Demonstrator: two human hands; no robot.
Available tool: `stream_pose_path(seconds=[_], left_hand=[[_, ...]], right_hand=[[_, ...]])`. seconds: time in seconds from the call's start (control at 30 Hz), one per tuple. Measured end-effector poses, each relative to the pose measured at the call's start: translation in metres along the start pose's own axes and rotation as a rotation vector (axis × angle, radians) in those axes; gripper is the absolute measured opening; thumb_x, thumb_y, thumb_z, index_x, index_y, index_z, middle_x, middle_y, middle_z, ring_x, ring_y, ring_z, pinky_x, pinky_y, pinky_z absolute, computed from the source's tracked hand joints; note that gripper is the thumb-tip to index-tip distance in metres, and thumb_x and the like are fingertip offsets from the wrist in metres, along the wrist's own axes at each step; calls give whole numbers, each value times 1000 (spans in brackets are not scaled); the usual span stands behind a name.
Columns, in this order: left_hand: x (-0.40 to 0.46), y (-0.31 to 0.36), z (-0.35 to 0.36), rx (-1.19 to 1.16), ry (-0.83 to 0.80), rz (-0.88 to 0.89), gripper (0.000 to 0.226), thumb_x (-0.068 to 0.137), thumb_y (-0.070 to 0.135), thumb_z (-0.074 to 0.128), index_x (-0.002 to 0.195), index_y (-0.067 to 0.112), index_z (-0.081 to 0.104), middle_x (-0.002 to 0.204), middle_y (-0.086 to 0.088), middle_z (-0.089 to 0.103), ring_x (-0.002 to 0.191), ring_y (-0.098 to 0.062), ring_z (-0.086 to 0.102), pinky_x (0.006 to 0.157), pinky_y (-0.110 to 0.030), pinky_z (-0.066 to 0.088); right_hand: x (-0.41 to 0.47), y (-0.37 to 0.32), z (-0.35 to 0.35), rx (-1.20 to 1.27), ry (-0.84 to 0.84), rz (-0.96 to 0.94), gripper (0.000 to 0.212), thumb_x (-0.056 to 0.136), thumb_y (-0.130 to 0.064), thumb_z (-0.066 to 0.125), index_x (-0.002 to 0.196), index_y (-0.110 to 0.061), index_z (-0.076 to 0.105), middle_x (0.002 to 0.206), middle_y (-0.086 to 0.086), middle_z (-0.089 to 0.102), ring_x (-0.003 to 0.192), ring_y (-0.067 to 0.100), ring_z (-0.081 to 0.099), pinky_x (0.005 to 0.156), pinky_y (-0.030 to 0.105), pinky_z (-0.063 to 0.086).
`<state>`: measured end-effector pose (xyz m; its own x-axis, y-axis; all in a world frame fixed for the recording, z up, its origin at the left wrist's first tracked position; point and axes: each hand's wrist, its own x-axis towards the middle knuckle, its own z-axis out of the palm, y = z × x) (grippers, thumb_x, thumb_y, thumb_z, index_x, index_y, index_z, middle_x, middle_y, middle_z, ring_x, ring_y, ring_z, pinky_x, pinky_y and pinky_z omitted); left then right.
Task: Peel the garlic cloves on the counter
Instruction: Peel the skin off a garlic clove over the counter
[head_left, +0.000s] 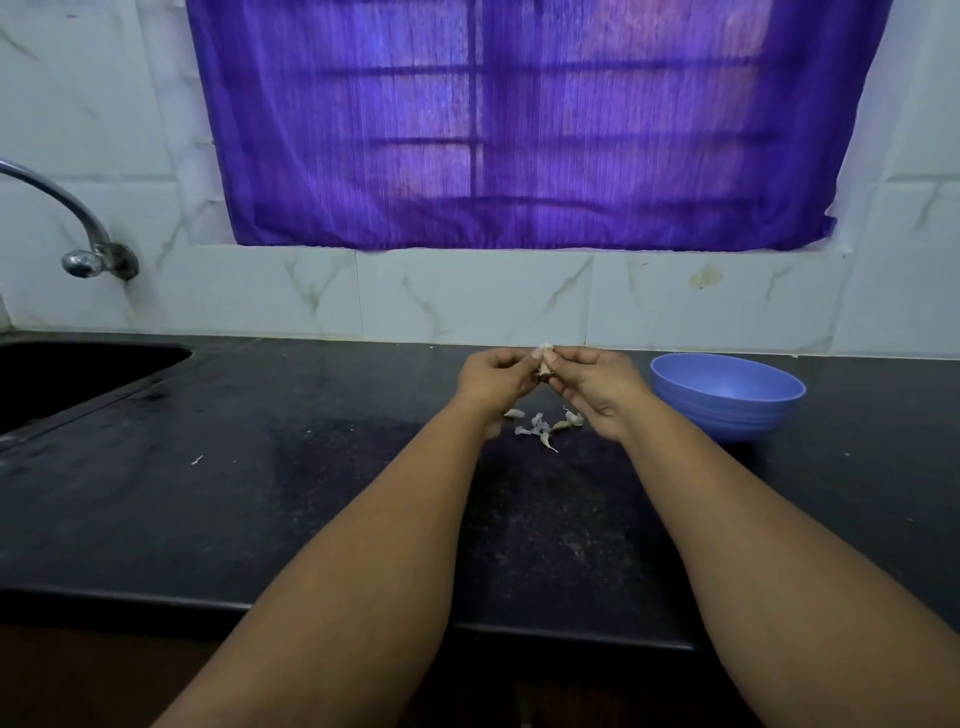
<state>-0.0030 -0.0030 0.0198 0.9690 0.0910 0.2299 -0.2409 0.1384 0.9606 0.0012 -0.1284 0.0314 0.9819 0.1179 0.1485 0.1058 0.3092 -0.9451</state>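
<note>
— Where's the clove she's working on?

— Up off the counter (260, 493), near its back edge. The left hand (497, 382) and right hand (592, 387) both pinch the garlic clove (544, 362) between curled fingertips, one on each side. I'd guess that lets one steady it while the other picks at the skin.

— And the others?

— A few loose cloves (569, 420) and scraps of peel (535, 423) lie on the counter just below her hands, towards the back. Probably kept close for quick reach.

— The blue bowl (727, 397)?

— Just right of her right hand, near the back edge. Likely for the peeled ones; I can't see inside it properly.
</note>
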Motion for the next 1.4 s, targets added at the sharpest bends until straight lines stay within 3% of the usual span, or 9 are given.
stream_pose_path(seconds=[0.27,0.47,0.6,0.83,1.0,1.13,1.23,1.3,1.4], left_hand=[[-1,2,1,-238,-55,-42,2,84,2,69,83,4,69,72,-1,72,71,-9,68,76,-17,55],[-2,-1,10,-122,87,-8,12,84,0,69,74,6,67,67,-1,69,69,-11,63,70,-17,54],[-4,-5,16,-22,167,17,16,87,3,67,73,10,67,72,-3,66,67,-10,62,65,-18,53],[-3,-8,14,36,178,33,15,88,5,68,74,10,68,75,-5,68,77,-16,64,83,-31,55],[3,-6,7,273,175,137,12,91,14,65,82,15,72,74,-1,69,69,-13,60,73,-31,54],[3,-4,7,183,140,42,14,96,14,56,98,13,70,76,-1,65,67,-13,54,63,-29,48],[4,-3,7,113,59,-2,21,98,10,51,110,5,67,82,-4,66,68,-10,57,66,-25,48],[4,-2,6,66,42,3,23,98,6,51,112,-2,66,93,-8,69,80,-12,64,78,-22,53],[6,-5,3,8,70,31,21,95,5,57,111,-5,66,105,-15,70,94,-18,67,88,-29,54]], right_hand=[[-3,-6,-2,175,-45,72,10,92,-2,57,87,-6,65,68,-2,72,76,9,65,66,13,54],[-2,2,6,174,96,42,16,93,1,55,79,-4,62,56,-2,68,69,11,61,50,12,49],[1,7,11,131,166,21,18,95,-1,54,78,-5,61,73,6,64,68,12,56,50,11,48],[2,10,8,180,140,63,15,95,-2,54,83,-4,61,82,8,64,73,11,59,52,10,49],[0,8,6,47,100,-27,11,94,0,56,90,-8,61,87,5,66,80,11,64,61,12,53],[2,5,6,-123,121,-78,10,93,1,57,92,-8,60,87,5,66,79,13,65,64,14,55],[3,5,4,-179,117,-101,13,94,1,56,86,-8,59,85,6,66,81,14,65,69,15,56],[3,5,5,-187,104,-122,12,94,-2,58,85,-9,62,87,6,67,85,16,65,78,19,55],[1,6,3,-331,67,-215,4,86,-12,71,90,-12,70,89,2,70,86,13,65,78,21,54]])
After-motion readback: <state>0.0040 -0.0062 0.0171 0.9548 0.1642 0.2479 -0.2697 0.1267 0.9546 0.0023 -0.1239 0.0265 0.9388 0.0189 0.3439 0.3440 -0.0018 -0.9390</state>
